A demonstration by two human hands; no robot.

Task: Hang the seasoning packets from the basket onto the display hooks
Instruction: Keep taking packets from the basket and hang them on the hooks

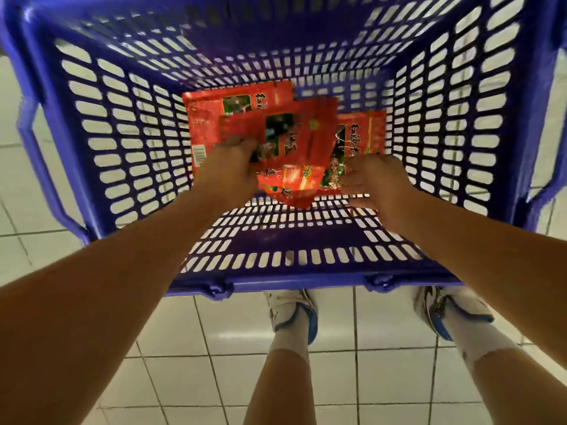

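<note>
Head camera looks straight down into a blue plastic shopping basket (101, 142) with slotted walls and floor, standing on a pale tiled floor (362, 378). Both of my bare arms reach over its near rim.

My left hand (228, 165) is down inside the basket, fingers curled onto the left edge of a red seasoning packet (303, 142). That packet is raised and tilted above the others, its lower corner pointing toward the near wall. The fingertips are hidden behind the packet, so I read this as a grip on its edge, though I cannot see exactly how the thumb lies.

My right hand (377, 184) sits just to the right of the same packet, fingers loosely bent and spread. They are close to the packet's right edge and to a green-printed part below it, but motion blur keeps me from telling whether they actually pinch anything or only hover beside it.

A second red packet (214, 108) lies flat on the basket floor behind and to the left, partly covered by the raised one. A third red packet (365, 133) lies to the right, against the right wall.

Below the basket's near rim I see two white-and-blue sneakers (291, 311) with white socks on the tiles.
</note>
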